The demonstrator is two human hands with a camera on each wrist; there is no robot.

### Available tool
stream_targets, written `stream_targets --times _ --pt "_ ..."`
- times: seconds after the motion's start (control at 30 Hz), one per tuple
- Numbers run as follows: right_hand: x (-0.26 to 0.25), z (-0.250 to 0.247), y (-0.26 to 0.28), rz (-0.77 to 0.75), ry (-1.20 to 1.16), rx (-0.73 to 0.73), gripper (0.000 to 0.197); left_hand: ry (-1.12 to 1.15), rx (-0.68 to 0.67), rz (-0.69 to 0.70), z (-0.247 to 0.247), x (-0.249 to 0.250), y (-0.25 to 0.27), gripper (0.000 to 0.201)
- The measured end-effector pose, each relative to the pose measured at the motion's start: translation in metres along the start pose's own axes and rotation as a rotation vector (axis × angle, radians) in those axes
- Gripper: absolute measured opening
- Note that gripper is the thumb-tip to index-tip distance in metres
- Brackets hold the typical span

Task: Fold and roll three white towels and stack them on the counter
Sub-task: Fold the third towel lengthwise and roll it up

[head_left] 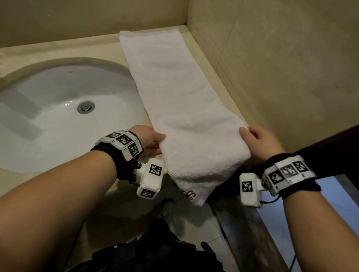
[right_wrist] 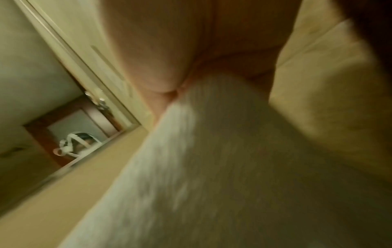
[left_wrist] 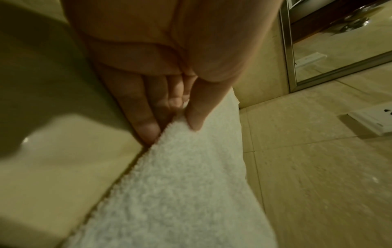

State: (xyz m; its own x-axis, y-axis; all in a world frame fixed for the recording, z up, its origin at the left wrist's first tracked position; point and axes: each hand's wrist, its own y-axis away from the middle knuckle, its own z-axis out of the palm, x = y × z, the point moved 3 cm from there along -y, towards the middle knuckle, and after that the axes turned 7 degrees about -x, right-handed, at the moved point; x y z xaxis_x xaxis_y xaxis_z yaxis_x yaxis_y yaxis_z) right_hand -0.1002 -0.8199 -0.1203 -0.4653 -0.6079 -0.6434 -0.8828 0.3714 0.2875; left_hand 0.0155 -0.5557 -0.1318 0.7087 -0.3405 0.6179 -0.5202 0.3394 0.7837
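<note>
- Towel (head_left: 179, 98): one white towel, folded to a long narrow strip, lies flat on the counter (head_left: 100, 43). Its far end sits at the back corner, well ahead of both hands; its near end hangs over the counter's front edge, below and between the wrists. Red stitching shows on the hanging end.
- Left hand (head_left: 149, 140): at the strip's left edge, near the front of the counter. Thumb on top of the cloth, fingers (left_wrist: 146, 124) under the edge; it pinches the towel. Left wrist view confirms this: thumb pressed on the pile, fingers straight along the underside.
- Right hand (head_left: 261, 139): at the strip's right edge, level with the left hand across the towel. Thumb lies on top of the cloth. Right wrist view is blurred; towel runs into the crook between thumb and palm, fingers hidden, so the hand grasps the edge.
- Sink (head_left: 56, 114): white basin just left of the left hand, with a metal drain (head_left: 85, 107) in it.
- Wall (head_left: 294, 59): beige tile, just right of the right hand, flush along the towel's right side.
- Socket (left_wrist: 375, 120): white, on the wall, seen in the left wrist view.
</note>
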Motion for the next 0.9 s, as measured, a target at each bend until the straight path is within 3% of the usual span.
stream_targets --times 0.13,0.23,0.37,0.5,0.63,0.77,0.9 --pt "0.022 0.012 0.013 0.09 0.058 -0.244 0.023 0.014 0.008 0.018 0.001 -0.001 0.003 0.009" --pt "0.025 0.013 0.01 0.119 0.088 -0.159 0.022 -0.022 0.018 0.03 0.002 0.001 0.002 0.008" --pt "0.032 0.024 0.007 0.234 0.253 -0.241 0.019 -0.078 0.033 0.019 -0.001 0.003 0.003 0.005" --pt "0.032 0.019 0.009 0.292 0.226 -0.131 0.013 -0.074 0.052 0.013 -0.006 0.005 0.006 0.015" --pt "0.023 0.017 0.008 0.264 0.201 -0.197 0.018 -0.085 0.009 -0.036 -0.006 0.005 0.006 0.01" --pt "-0.006 0.011 -0.028 0.201 0.082 -0.151 0.031 -0.044 0.044 -0.009 -0.012 0.018 -0.003 0.019" --pt "-0.031 0.009 -0.075 0.236 0.248 -0.16 0.024 -0.022 0.087 0.037 -0.024 0.041 -0.018 0.017"
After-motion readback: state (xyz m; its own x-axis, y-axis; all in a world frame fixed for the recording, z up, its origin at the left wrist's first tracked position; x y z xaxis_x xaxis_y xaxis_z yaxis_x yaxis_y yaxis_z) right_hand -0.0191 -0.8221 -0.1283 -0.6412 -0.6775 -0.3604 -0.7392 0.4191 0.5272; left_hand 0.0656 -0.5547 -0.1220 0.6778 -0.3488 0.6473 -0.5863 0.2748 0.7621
